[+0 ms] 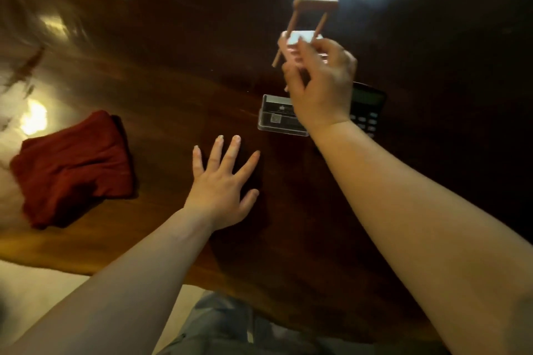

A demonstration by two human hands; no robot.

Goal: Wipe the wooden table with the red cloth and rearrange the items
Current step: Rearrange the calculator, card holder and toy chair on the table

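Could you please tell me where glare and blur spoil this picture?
Head view: warm glare on the table beside the red cloth, pale bluish sheen at the far top; motion blur smears the picture's left edge; the small wooden stand in the right hand looks soft; wide-angle bend curves the table edge.

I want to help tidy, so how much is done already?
Wiping may be finished: the red cloth lies on the table with no hand on it. Right now the right hand holds a tiny chair model in the air; the left hand is spread open over the table. Still left: setting it down, and maybe moving the clear card holder and calculator.
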